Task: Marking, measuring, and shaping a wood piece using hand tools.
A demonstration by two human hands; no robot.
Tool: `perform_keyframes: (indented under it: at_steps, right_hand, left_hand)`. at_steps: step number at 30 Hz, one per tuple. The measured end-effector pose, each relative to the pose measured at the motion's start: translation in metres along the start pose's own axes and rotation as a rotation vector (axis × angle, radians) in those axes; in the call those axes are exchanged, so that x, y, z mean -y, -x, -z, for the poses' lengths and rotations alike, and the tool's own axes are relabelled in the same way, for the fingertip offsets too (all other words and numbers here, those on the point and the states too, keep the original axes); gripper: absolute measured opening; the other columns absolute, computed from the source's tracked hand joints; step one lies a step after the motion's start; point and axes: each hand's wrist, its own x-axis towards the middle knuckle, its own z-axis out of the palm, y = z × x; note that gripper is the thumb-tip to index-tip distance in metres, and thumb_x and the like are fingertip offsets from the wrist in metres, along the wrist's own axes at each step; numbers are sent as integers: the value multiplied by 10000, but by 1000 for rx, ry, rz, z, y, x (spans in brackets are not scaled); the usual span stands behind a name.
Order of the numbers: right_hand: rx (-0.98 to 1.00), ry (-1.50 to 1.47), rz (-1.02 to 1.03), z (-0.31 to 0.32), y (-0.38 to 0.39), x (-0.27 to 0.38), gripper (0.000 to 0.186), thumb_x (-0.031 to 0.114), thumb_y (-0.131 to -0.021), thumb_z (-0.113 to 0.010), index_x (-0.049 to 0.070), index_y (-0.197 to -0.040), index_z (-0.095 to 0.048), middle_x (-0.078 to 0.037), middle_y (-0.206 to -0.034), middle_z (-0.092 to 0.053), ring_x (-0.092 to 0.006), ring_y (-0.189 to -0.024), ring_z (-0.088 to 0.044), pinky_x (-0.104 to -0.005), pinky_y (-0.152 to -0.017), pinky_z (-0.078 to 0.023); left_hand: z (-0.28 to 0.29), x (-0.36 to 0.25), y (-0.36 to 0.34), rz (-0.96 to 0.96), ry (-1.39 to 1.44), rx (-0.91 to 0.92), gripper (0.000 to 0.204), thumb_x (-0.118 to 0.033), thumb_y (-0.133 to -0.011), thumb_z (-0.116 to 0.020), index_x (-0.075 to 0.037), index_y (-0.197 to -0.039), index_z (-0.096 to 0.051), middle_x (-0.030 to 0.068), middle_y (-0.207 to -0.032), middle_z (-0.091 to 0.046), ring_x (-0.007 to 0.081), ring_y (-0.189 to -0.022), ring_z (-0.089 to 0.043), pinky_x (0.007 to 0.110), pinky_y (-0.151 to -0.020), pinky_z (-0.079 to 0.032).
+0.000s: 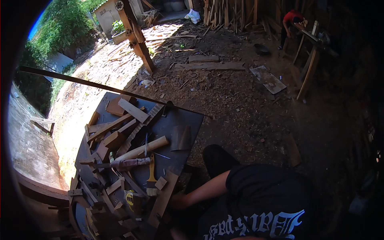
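Flat wooden board (165, 200), smooth-faced and straight-edged, lies along the counter's (188, 138) near right edge. The left hand (181, 202) is just beside it in deep shadow; whether its fingers are apart, together or clamped on something, I cannot tell. The right hand cannot be made out, nor its fingers. Near the board are a pale-bristled brush (152, 180), a small wood block (161, 183), a rounded yellow-and-black tape measure (130, 199) and a pale cylindrical rod (148, 147).
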Motion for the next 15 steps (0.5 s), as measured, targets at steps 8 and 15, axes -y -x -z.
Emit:
perform_keyframes:
  at_steps: [8, 15]
  right_hand:
    - [172, -816, -664, 11, -5, 7, 360, 261, -850, -625, -35, -1038, -705, -228, -1067, -720, -389, -1003, -707, -436, -862, -585]
    - [120, -287, -342, 57, 6, 24, 428, 262, -850, -633, 14, -1198, -660, -214, -1234, -668, -395, -1156, -639, -438, -1002, -524]
  left_hand:
    - [-11, -16, -17, -20, -174, -58, 590, -478, -1051, -439, -61, -1469, -436, 117, -1446, -526, 222, -1297, -523, 415, -1113, -410]
    - [-20, -4, 5, -114, -386, -8, 594, -478, -1052, -435, -62, -1477, -425, 115, -1451, -520, 220, -1307, -513, 414, -1124, -401]
